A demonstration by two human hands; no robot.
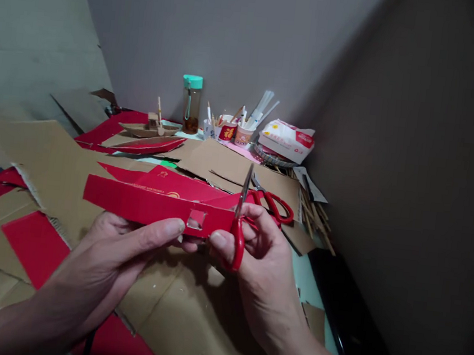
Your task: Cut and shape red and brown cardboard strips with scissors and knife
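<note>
Two hands raised over cardboard: red strip (149, 206) (small square hole) is pinched by left hand (128, 245); red-handled scissors (239, 223) are gripped upright by right hand (262, 259).

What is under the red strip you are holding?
Under the red strip lie brown cardboard sheets and red card. The hands hide what lies directly below.

Hands cutting a red card strip over a cardboard-strewn table

The left hand (128, 245) pinches the red card strip (153, 205) beside its small square window, while the right hand (263, 253) holds red-handled scissors (239, 223), blades pointing to 12 o'clock at the strip's right end. A second pair of scissors (274, 203) lies just beyond; a green-capped bottle (191, 104) stands toward 12 o'clock.
</note>
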